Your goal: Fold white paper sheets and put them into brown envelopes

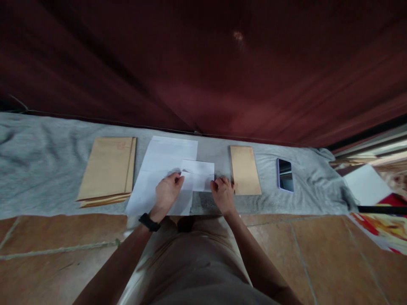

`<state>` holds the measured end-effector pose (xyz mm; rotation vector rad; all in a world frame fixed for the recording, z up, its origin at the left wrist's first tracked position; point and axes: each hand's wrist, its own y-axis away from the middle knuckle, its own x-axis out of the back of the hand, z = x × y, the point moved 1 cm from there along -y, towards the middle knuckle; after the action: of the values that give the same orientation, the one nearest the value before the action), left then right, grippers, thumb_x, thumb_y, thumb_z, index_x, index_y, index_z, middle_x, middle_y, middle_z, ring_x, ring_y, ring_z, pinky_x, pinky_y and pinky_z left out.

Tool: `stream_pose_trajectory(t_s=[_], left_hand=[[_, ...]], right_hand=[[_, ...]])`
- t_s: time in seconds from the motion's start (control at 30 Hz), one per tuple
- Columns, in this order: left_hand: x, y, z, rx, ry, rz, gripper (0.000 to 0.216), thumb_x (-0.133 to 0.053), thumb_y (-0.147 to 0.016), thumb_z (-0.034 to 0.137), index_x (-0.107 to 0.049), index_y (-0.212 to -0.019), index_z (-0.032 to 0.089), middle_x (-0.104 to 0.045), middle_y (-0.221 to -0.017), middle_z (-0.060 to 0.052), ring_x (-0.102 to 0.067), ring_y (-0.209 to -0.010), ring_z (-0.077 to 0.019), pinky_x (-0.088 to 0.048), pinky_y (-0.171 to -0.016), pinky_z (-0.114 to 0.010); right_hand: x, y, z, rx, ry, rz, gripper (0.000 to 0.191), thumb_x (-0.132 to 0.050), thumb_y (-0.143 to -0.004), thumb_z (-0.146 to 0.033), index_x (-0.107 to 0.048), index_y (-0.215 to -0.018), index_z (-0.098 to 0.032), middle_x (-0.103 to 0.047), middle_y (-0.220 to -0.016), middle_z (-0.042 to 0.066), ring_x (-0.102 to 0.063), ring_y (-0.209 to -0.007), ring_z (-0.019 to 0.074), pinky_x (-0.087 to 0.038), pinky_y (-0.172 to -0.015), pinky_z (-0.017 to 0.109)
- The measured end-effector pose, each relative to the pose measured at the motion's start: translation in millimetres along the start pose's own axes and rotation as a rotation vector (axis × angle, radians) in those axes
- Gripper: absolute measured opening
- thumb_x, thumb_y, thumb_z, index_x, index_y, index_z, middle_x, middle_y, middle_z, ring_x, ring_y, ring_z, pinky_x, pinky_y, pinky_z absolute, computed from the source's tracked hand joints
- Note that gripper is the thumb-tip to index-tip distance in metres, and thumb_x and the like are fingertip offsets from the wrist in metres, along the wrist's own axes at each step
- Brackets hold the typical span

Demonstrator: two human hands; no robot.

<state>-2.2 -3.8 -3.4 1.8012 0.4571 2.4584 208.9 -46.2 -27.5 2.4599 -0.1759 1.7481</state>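
Handling the small creased paper [203, 183], partly over the larger white sheet [168, 152], calls for light, even pressure: the left hand [166, 192] pinches its left edge, while the right hand [223, 195] curls its fingers at the right edge, grip unclear.

The head-worn camera looked forward and steeply down from above the person's clothing [203, 262], which filled the bottom middle of the frame. Both forearms came in from the lower edge, so the lens stood behind and over the left hand [168, 192] and the right hand [223, 195]. These sat just below mid-frame and looked fairly small, since the view was wide rather than close. It took in the grey cloth [57, 165] from the left edge most of the way right, its far edge sloping down rightward, with a dark red surface [203, 84] above and tiled floor [280, 245] below.
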Motion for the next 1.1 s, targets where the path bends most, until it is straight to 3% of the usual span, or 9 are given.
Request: stream_pose_trajectory(t_s=[0.43,1.1], left_hand=[[-5,-5,4,-0.014,-0.071,0.045,0.036,-0.043,-0.101,0.047,-0.071,-0.104,0.025,-0.078,-0.099,-0.007,-0.072,-0.089,-0.0246,-0.046,-0.072,-0.031],[-4,-17,12,-0.025,-0.104,0.073,0.039,-0.039,-0.103,0.048,-0.068,-0.108,0.023,-0.078,-0.097,-0.009,-0.073,-0.092,-0.0271,-0.047,-0.073,-0.032]], right_hand=[[-5,-7,-1,0.002,0.038,0.042,0.025,-0.056,-0.102,-0.033,-0.070,-0.086,-0.020,-0.071,-0.102,0.008,-0.060,-0.101,0.0255,-0.032,-0.094,0.040],[-5,-25,-6,0.018,0.072,0.099,0.021,-0.058,-0.100,-0.031,-0.071,-0.089,-0.019,-0.073,-0.102,0.009,-0.061,-0.098,0.0242,-0.031,-0.093,0.039]])
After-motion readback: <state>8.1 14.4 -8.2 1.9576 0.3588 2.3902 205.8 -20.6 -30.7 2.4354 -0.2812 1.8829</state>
